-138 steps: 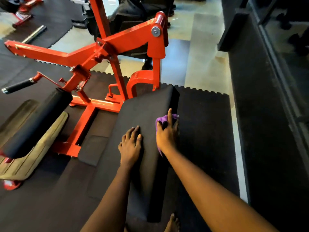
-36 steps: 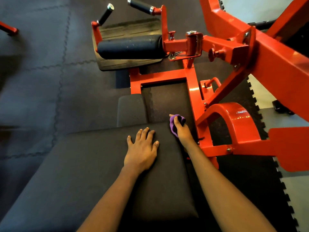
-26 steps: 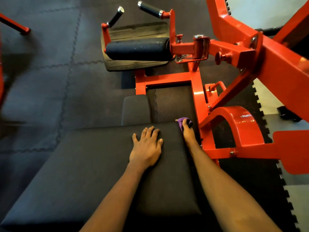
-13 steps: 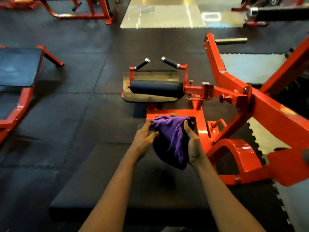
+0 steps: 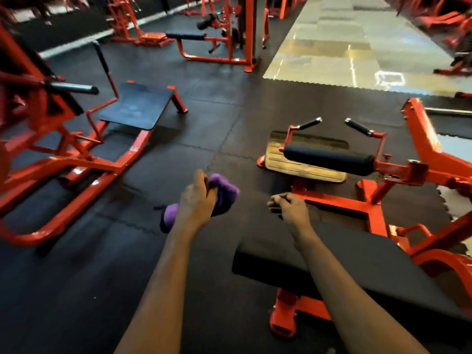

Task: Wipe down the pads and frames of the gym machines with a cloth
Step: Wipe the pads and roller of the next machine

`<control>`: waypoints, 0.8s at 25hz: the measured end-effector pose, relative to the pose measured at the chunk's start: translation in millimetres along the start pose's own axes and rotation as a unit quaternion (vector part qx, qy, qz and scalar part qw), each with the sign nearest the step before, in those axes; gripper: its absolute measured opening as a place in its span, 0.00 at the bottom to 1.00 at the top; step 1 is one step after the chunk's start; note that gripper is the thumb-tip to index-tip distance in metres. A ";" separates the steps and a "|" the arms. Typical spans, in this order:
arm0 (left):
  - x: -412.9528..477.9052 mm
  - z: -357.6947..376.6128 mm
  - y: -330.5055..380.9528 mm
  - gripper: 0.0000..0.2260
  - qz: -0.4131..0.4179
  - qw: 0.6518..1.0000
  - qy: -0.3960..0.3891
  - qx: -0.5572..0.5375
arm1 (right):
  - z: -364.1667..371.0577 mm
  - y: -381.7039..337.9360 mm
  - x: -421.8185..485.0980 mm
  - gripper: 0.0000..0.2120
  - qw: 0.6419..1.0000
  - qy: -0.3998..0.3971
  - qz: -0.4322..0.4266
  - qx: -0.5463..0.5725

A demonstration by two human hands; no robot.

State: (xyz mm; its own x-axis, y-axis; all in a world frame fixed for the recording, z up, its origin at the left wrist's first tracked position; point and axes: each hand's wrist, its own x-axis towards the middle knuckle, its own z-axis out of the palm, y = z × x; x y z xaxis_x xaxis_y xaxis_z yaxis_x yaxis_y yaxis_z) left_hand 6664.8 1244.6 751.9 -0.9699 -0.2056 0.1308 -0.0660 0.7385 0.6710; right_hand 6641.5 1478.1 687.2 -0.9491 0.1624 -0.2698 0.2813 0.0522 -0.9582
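Left hand (image 5: 196,201) grips purple cloth (image 5: 226,188); right hand (image 5: 291,208) hangs loosely curled.

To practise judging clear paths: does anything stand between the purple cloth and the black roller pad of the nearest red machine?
Nothing visible does. The left hand grips the purple cloth; only floor mat shows between it and the roller pad. The empty right hand hangs beside that line.
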 end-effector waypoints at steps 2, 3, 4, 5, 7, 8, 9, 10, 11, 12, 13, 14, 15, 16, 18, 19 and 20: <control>-28.6 21.2 -34.5 0.13 -0.047 0.998 -0.037 0.028 | 12.3 36.7 -13.5 0.08 0.993 0.042 0.036 -0.108; -46.8 40.2 -44.6 0.13 -0.055 0.996 -0.065 0.003 | 12.7 50.1 -22.8 0.06 0.983 0.046 0.047 -0.174; -66.3 60.2 -50.8 0.13 -0.058 0.993 -0.097 -0.029 | 12.2 59.0 -30.6 0.05 0.971 0.047 0.048 -0.230; -85.0 79.0 -53.7 0.14 -0.056 0.989 -0.123 -0.058 | 12.2 64.5 -35.0 0.05 0.962 0.053 0.040 -0.267; -112.2 107.7 -59.9 0.16 -0.061 0.982 -0.137 -0.114 | 11.2 65.5 -40.4 0.09 0.955 0.055 0.027 -0.289; -120.0 113.2 -62.1 0.17 -0.068 0.978 -0.137 -0.144 | 11.1 65.0 -41.6 0.11 0.952 0.055 0.023 -0.300; -124.6 117.2 -65.9 0.17 -0.068 0.974 -0.137 -0.170 | 10.9 64.3 -43.3 0.13 0.947 0.056 0.015 -0.316; -126.8 120.2 -70.3 0.18 -0.058 0.970 -0.137 -0.193 | 10.2 66.6 -44.7 0.14 0.937 0.051 -0.001 -0.345; -126.8 121.9 -73.5 0.18 -0.042 0.967 -0.139 -0.211 | 10.0 70.8 -47.3 0.14 0.921 0.043 -0.025 -0.386; -124.0 123.4 -75.0 0.16 -0.029 0.962 -0.150 -0.227 | 9.5 75.3 -50.6 0.14 0.902 0.029 -0.051 -0.428; -118.3 125.6 -74.6 0.14 -0.027 0.953 -0.172 -0.247 | 10.3 78.7 -53.2 0.13 0.885 0.022 -0.072 -0.460; -109.2 127.5 -72.9 0.14 -0.034 0.941 -0.199 -0.272 | 12.6 79.9 -54.4 0.14 0.875 0.013 -0.082 -0.477; -98.6 129.6 -71.0 0.16 -0.052 0.929 -0.227 -0.289 | 15.4 80.3 -53.5 0.15 0.867 0.008 -0.083 -0.492; -87.8 130.1 -69.2 0.18 -0.077 0.917 -0.255 -0.297 | 18.3 78.3 -52.2 0.16 0.856 0.003 -0.085 -0.510; -66.0 134.0 -68.7 0.25 -0.121 0.901 -0.306 -0.284 | 19.5 72.9 -44.9 0.18 0.831 -0.015 -0.096 -0.548; -59.0 136.5 -70.1 0.29 -0.135 0.898 -0.320 -0.272 | 17.7 69.9 -38.9 0.17 0.823 -0.029 -0.099 -0.558; -57.7 136.4 -71.5 0.33 -0.142 0.899 -0.324 -0.259 | 15.2 66.5 -31.6 0.16 0.818 -0.046 -0.097 -0.565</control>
State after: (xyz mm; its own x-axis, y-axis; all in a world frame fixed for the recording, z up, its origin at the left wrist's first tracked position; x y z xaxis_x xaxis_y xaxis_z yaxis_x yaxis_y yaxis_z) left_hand 6693.4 1291.2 596.8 -0.8755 0.2023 -0.4387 -0.3767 0.2827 0.8821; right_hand 6688.1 1461.5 630.6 -0.9833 -0.0297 -0.1795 0.0257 0.9539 -0.2989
